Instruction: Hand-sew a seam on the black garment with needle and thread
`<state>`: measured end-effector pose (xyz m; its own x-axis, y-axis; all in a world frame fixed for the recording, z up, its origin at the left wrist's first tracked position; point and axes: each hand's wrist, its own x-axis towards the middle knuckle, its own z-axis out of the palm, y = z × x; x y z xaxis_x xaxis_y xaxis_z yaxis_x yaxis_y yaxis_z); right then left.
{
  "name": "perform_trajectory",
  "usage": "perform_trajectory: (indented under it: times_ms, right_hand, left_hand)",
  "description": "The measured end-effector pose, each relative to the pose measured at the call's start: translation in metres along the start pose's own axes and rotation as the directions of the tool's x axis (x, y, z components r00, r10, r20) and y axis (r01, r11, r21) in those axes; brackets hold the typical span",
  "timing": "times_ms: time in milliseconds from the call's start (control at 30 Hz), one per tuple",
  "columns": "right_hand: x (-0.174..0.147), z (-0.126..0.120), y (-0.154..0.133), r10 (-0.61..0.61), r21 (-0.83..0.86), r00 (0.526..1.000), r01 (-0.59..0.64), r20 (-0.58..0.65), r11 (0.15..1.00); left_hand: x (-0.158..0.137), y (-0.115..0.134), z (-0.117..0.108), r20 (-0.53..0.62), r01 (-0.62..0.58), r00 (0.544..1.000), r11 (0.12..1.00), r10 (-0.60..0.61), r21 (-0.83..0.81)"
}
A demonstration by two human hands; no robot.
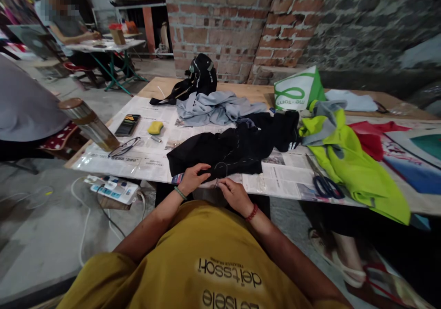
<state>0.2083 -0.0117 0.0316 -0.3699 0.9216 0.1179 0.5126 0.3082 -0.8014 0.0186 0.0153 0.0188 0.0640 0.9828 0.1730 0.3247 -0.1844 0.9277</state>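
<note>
Black cloth (210, 150) lies spread on the newspaper-covered table in front of me, with a dashed line of pale stitches across it. My left hand (193, 178), wearing a green bracelet, rests at the cloth's front edge with thumb and forefinger apart. To its right, my right hand (236, 195), with a red bracelet, has its fingertips pinched together just off the table edge. A pale thread (221, 164) loops over the cloth and runs down to those fingertips. Something thin and dark shows beside them; whether it is a needle is too small to tell.
Blue-handled scissors (325, 185) and a neon-yellow garment (347, 157) lie right. Left are glasses (124, 147), a phone (127, 125), a yellow sponge (155, 127) and a steel flask (90, 124). A power strip (115, 190) sits below the left edge. People sit nearby.
</note>
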Motion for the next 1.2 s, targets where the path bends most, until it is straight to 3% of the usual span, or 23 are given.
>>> perform_trajectory:
  times_ms: [267, 1200]
  right_hand:
    - [0.012, 0.004, -0.004, 0.024, -0.050, 0.999, -0.026, -0.038, 0.998]
    - [0.025, 0.016, -0.012, 0.063, -0.170, 0.998, -0.065, -0.015, 0.983]
  left_hand:
    - [-0.001, -0.006, 0.001, -0.044, -0.044, 0.998, 0.998, 0.042, -0.039]
    - [-0.005, -0.007, -0.002, 0.015, -0.100, 0.995, 0.987, 0.103, -0.124]
